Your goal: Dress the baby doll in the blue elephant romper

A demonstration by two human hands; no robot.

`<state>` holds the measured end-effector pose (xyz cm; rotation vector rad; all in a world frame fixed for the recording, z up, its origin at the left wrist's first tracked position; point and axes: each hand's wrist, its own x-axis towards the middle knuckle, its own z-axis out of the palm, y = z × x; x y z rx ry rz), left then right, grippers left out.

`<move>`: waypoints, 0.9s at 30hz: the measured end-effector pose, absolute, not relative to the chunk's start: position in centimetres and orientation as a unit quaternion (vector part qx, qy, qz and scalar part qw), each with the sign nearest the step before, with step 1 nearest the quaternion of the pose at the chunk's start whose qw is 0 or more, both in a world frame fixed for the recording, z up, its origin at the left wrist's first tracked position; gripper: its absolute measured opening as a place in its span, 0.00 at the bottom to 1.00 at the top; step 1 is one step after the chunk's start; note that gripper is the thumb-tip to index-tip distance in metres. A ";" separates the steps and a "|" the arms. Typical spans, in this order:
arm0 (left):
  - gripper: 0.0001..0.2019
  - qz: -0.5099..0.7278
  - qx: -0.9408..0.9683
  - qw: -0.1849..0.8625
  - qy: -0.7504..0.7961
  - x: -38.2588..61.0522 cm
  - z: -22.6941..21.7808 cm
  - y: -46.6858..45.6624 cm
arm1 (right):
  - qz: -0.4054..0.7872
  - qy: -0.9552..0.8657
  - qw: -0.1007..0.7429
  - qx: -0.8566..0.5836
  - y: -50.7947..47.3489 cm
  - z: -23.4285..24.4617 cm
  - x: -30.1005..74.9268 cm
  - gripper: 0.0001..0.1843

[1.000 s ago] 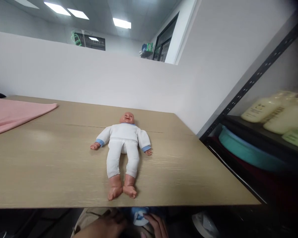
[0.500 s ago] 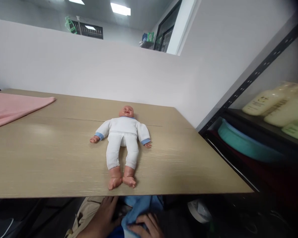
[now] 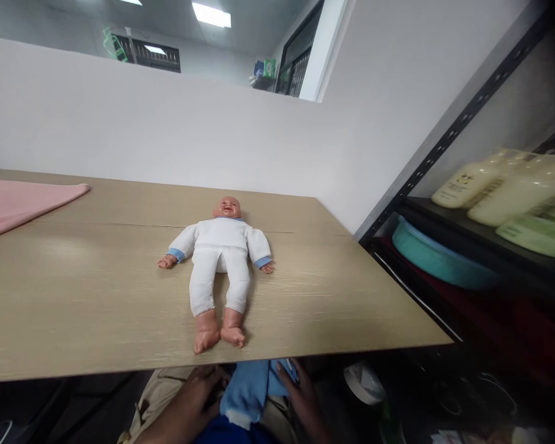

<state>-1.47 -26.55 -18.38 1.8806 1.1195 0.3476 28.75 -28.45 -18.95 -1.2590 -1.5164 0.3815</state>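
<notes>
Below the table's front edge, in my lap, lies a blue knitted garment (image 3: 246,390) with a white band at its lower end. My right hand (image 3: 301,394) grips its right side, thumb on top and the other fingers mostly hidden. At the garment's left edge rests my left hand (image 3: 198,394), fingers loosely bent and thumb apart from them; whether it touches the cloth is unclear. A baby doll (image 3: 219,253) in a white suit with blue cuffs lies face up on the table (image 3: 97,296), arms spread, bare feet toward me.
A pink cloth (image 3: 23,200) covers the table's far left. To the right, a dark shelf holds pale bottles (image 3: 462,185) above a teal basin (image 3: 439,256). A white wall (image 3: 166,129) closes off the back. Below right stands a white lined bin (image 3: 363,382).
My right hand has shifted right and up along the blue garment, which now lies more spread out with its white band showing. The view has turned slightly right.
</notes>
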 end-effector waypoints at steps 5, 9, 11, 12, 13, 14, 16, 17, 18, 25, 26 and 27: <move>0.24 0.030 0.748 0.527 0.403 -5.3 -10.6 -26.8 | 0.185 -0.776 0.400 -0.452 -31.1 -14.5 27.4 0.24; 0.16 0.048 0.722 0.565 0.396 -9.4 -4.3 -27.2 | 0.142 -0.861 0.378 -0.309 -31.0 -9.1 25.9 0.16; 0.16 0.077 0.733 0.579 0.347 -11.0 -2.2 -27.4 | 0.154 -0.832 0.437 -0.303 -30.2 -7.0 25.1 0.09; 0.18 0.108 0.737 0.585 0.321 -11.5 -1.4 -27.3 | 0.164 -0.813 0.472 -0.299 -29.7 -6.2 24.7 0.07; 0.21 0.147 0.738 0.585 0.302 -11.8 -0.8 -27.2 | 0.171 -0.794 0.506 -0.292 -29.0 -5.3 24.2 0.05; 0.23 0.194 0.736 0.576 0.297 -11.9 -0.4 -27.0 | 0.175 -0.775 0.536 -0.285 -28.3 -4.5 23.8 0.05; 0.27 0.296 0.730 0.530 0.314 -11.3 0.4 -26.3 | 0.185 -0.746 0.574 -0.282 -26.6 -2.9 22.9 0.06; 0.28 0.339 0.728 0.499 0.325 -10.7 0.8 -25.8 | 0.189 -0.740 0.581 -0.282 -25.7 -2.1 22.5 0.08; 0.29 0.373 0.729 0.472 0.327 -9.9 1.3 -25.3 | 0.190 -0.736 0.583 -0.286 -24.9 -1.3 22.0 0.09; 0.36 0.402 0.694 0.465 0.376 -4.9 3.8 -23.0 | 0.134 -0.762 0.536 -0.338 -22.2 3.0 18.7 0.17; 0.35 0.414 0.683 0.460 0.388 -4.5 4.0 -22.8 | 0.136 -0.762 0.538 -0.334 -22.1 3.1 18.4 0.17; 0.31 0.423 0.677 0.455 0.395 -4.2 4.1 -22.6 | 0.145 -0.758 0.544 -0.329 -21.9 3.2 18.3 0.15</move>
